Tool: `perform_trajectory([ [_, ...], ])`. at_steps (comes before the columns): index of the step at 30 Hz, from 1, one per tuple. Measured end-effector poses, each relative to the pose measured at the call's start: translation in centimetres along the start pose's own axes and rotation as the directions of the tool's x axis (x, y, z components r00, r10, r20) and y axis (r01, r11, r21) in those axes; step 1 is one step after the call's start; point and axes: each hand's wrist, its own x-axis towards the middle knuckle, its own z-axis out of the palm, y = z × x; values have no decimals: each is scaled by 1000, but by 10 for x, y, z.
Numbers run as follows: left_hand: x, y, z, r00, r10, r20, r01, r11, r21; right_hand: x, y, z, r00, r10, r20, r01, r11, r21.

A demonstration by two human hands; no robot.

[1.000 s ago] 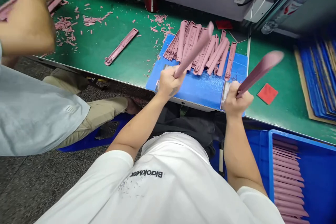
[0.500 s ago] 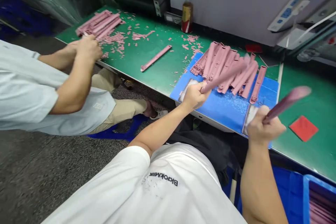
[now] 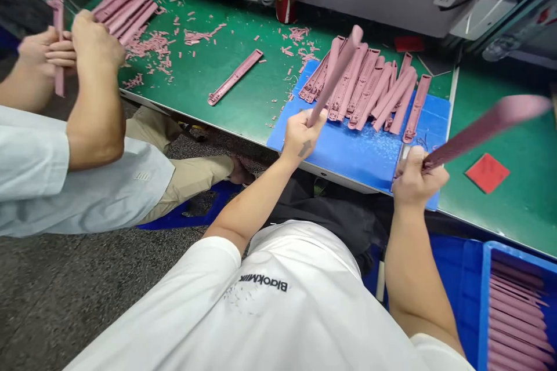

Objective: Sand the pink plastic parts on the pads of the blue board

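Observation:
My left hand (image 3: 300, 138) grips a blurred pink rubber watch strap (image 3: 335, 75) that points up and away over the blue cutting mat (image 3: 348, 156). My right hand (image 3: 415, 177) grips another blurred pink strap (image 3: 487, 130), which sticks out to the right past the mat's edge. A small metal blade (image 3: 402, 159) shows beside my right hand, and I cannot tell if it is held. Several pink straps (image 3: 365, 84) lie in a fanned pile on the mat, just beyond my hands.
A lone pink strap (image 3: 235, 77) and scattered pink offcuts (image 3: 150, 46) lie on the green bench (image 3: 187, 93). A co-worker's hands (image 3: 72, 49) hold a pink strap (image 3: 58, 40) at left. A blue crate (image 3: 484, 301) of pink straps stands below right; a red pad (image 3: 487, 173) lies on the bench.
The view has swung, shifting the bench. My left strap now points more upright, and my right strap swings out flatter to the right. The co-worker's hands have moved to the far left.

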Motion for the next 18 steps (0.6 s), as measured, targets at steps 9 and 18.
perform_trajectory([
  [9,13,-12,-40,977,112,-182,-116,993,-12,17,15,-33,978,7,-207,65,939,339],
  [18,16,-10,-24,964,124,-236,-118,992,42,21,22,-27,969,-92,-227,163,934,318],
])
